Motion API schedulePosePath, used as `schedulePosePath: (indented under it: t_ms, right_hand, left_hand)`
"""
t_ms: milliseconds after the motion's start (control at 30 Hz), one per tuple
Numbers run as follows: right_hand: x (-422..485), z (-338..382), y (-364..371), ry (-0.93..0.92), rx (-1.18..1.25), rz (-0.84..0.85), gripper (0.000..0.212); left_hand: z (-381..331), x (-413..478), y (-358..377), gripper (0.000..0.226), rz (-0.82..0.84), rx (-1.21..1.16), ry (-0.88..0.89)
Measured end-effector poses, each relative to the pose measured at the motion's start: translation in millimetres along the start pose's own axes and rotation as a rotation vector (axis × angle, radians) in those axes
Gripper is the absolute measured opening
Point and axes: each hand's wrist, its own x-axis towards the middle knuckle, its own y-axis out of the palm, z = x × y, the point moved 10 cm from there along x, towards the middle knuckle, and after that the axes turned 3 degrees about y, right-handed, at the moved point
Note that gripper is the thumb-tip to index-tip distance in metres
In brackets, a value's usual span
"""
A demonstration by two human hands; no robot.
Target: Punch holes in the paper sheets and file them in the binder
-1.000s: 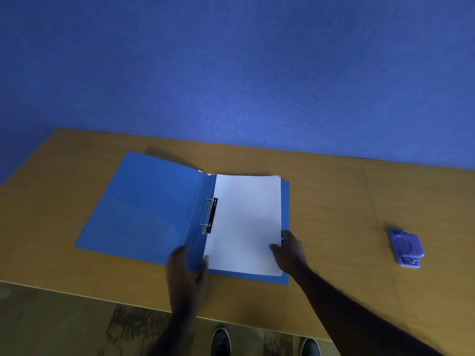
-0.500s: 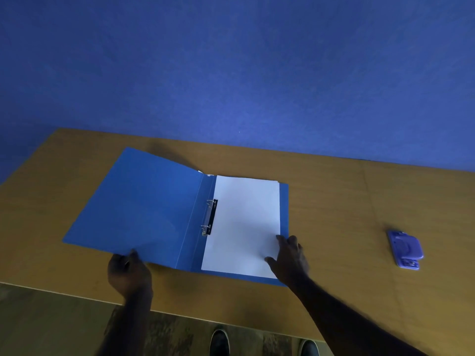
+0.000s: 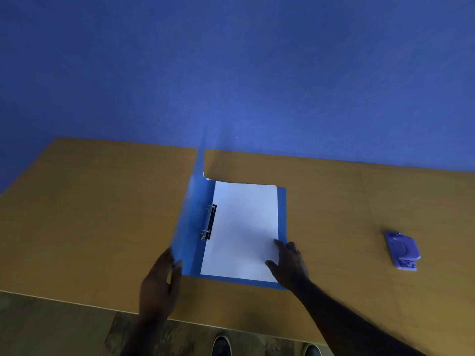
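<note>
The blue binder (image 3: 282, 214) lies mid-table (image 3: 102, 214). Its front cover stands nearly upright, and the left hand (image 3: 159, 283) grips the cover's near edge. Paper sheets (image 3: 241, 227) lie inside, right of the rings (image 3: 209, 222). The right hand (image 3: 288, 263) rests spread and flat on their near right corner. A hole punch (image 3: 402, 250) lies well to the right.

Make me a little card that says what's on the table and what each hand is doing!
Table: brown wood, by a blue wall
Binder: blue, back half flat on the table
Binder cover: standing almost upright, blurry
Rings: two, metal, at the paper's left edge
Paper: white sheets lying in the binder
Left hand: holds the cover's near edge
Right hand: fingers spread flat on the paper's near right corner
Hole punch: purple, far right on the table, untouched
</note>
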Motion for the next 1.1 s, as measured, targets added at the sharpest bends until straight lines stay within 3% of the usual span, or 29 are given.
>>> schedulePosePath:
  t_ms: [67, 167, 333, 433, 500, 567, 667, 767, 867, 1100]
  right_hand:
    - [1, -5, -3, 0.002, 0.096, 0.002, 0.059]
    - [1, -10, -11, 0.009, 0.308, 0.026, 0.015]
    - [-10, -22, -23, 0.181, 1.076, 0.113, 0.034]
    - [-17, -23, -26, 0.172, 1.152, 0.116, 0.031]
    - [-18, -25, -29, 0.088, 0.963, 0.081, 0.041]
    - [-20, -27, -30, -0.035, 0.497, 0.040, 0.065]
    - [-27, -19, -26, -0.185, 0.084, -0.009, 0.062]
    - [-34, -26, -20, -0.197, -0.015, 0.029, 0.053]
    - [-39, -34, -24, -0.197, -0.026, 0.065, 0.053]
    - [-42, -46, -102, -0.167, 0.040, -0.146, 0.040]
  left_hand:
    - [-8, 1, 14, 0.049, 0.088, 0.026, 0.065]
    - [-20, 1, 36, 0.053, 0.198, 0.034, 0.184]
    - [-24, -10, 74, 0.054, 0.362, 0.142, 0.319]
    - [-21, -14, 85, 0.054, 0.394, 0.212, 0.299]
    - [-23, -16, 90, 0.059, 0.416, 0.258, 0.292]
    - [-29, -18, 92, 0.061, 0.431, 0.283, 0.277]
    - [-33, -13, 93, 0.061, 0.417, 0.324, 0.221]
    - [-37, -5, 100, 0.062, 0.434, 0.370, 0.201]
    - [-41, 1, 107, 0.042, 0.478, 0.390, 0.177]
    - [-74, 23, 125, 0.029, 0.497, 0.369, 0.259]
